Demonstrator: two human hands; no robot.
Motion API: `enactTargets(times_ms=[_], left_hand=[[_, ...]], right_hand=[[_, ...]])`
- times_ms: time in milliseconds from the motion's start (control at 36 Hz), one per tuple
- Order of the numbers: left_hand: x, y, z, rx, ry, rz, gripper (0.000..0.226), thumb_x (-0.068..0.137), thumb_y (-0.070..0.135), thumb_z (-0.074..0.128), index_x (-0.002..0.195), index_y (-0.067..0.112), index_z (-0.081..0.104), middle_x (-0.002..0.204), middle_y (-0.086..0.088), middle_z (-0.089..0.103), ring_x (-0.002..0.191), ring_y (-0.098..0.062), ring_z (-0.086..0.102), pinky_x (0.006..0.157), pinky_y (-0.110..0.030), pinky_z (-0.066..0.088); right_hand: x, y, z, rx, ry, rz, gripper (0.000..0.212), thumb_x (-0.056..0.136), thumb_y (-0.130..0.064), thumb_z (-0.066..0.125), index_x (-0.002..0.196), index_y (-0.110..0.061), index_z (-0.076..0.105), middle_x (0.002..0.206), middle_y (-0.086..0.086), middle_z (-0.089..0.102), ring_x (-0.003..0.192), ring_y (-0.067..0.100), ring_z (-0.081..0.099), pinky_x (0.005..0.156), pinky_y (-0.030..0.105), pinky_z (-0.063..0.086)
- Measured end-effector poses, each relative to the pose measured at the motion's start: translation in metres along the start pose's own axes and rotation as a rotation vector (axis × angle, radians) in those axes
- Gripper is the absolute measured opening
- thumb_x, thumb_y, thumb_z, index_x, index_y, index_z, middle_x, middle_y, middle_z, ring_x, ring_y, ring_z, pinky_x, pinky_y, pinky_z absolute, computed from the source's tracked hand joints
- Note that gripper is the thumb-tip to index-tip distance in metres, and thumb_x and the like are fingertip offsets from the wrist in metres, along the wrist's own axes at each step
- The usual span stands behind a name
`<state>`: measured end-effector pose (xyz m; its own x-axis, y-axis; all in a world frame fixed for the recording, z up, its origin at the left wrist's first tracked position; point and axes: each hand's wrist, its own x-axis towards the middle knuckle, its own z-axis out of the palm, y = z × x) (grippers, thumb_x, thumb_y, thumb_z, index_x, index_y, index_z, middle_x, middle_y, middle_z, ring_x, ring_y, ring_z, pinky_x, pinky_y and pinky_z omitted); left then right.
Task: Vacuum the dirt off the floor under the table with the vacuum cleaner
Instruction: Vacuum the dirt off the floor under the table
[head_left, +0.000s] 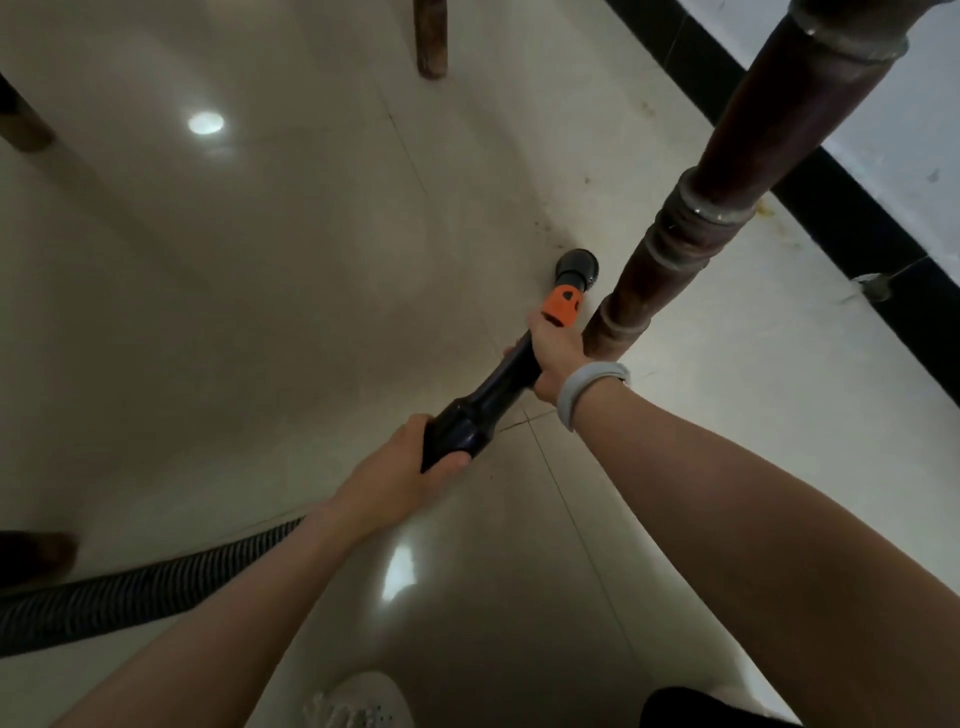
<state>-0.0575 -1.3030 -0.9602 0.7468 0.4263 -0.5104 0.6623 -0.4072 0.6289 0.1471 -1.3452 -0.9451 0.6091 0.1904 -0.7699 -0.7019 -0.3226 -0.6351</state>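
Both hands hold the vacuum cleaner's wand (506, 371), a black tube that runs from lower left up to the right across the pale tiled floor (270, 291). The left hand (410, 457) grips the thicker black cuff at the rear of the wand, fingers wrapped under it and thumb lying along its side. The right hand (553, 353) grips the narrower tube further forward, fingers curled round it, just behind an orange collar (561, 306) that carries a dark marking too small to read. A pale grey wristband (589, 389) sits on the right wrist.

The round black nozzle (576, 267) at the wand's tip rests on or just above the floor, close beside the foot of a dark turned wooden table leg (727, 192). Fine dark specks of dirt (558, 228) lie on the tiles just beyond the nozzle. No brand name or lettering can be made out on the cleaner.

A ribbed black hose (130, 587) trails from the wand toward the lower left edge. Other dark wooden legs (431, 39) stand further off. A black skirting band (857, 218) runs along the white wall at right. A white shoe (363, 701) shows at the bottom edge.
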Motion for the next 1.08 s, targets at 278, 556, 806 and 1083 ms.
enactTargets(times_ms=[278, 556, 806, 1083], left_hand=[[0.022, 0.018, -0.004, -0.018, 0.214, -0.040, 0.045, 0.091, 0.053, 0.049, 0.120, 0.019, 0.045, 0.103, -0.001, 0.058, 0.080, -0.016, 0.055, 0.059, -0.027, 0.038], [0.029, 0.021, -0.007, 0.113, 0.015, -0.048, 0.043, 0.091, 0.061, 0.038, 0.102, 0.022, 0.051, 0.083, 0.002, 0.061, 0.074, -0.016, 0.059, 0.068, -0.032, 0.048], [0.044, 0.029, -0.008, 0.168, -0.022, -0.023, 0.042, 0.095, 0.058, 0.035, 0.109, 0.020, 0.046, 0.082, 0.005, 0.058, 0.073, -0.013, 0.059, 0.065, -0.030, 0.047], [0.038, 0.023, -0.003, 0.110, 0.167, -0.102, 0.039, 0.093, 0.059, 0.040, 0.099, 0.021, 0.045, 0.074, 0.005, 0.056, 0.063, -0.011, 0.054, 0.052, -0.026, 0.036]], right_hand=[[-0.006, 0.013, 0.035, -0.193, -0.084, -0.115, 0.047, 0.093, -0.029, 0.054, 0.129, -0.005, 0.036, 0.112, 0.013, 0.056, 0.099, 0.034, 0.061, 0.090, 0.048, 0.052], [0.013, -0.033, 0.023, -0.425, 0.094, -0.265, 0.043, 0.090, -0.034, 0.049, 0.124, -0.009, 0.041, 0.110, 0.012, 0.057, 0.087, 0.029, 0.057, 0.081, 0.039, 0.050], [0.021, -0.032, -0.003, -0.217, 0.071, -0.165, 0.045, 0.092, -0.029, 0.054, 0.127, -0.013, 0.033, 0.086, 0.003, 0.046, 0.071, 0.019, 0.050, 0.071, 0.038, 0.045], [0.017, -0.006, 0.027, -0.285, -0.147, -0.253, 0.031, 0.082, -0.028, 0.065, 0.100, -0.014, 0.044, 0.101, 0.009, 0.058, 0.090, 0.028, 0.061, 0.084, 0.045, 0.054]])
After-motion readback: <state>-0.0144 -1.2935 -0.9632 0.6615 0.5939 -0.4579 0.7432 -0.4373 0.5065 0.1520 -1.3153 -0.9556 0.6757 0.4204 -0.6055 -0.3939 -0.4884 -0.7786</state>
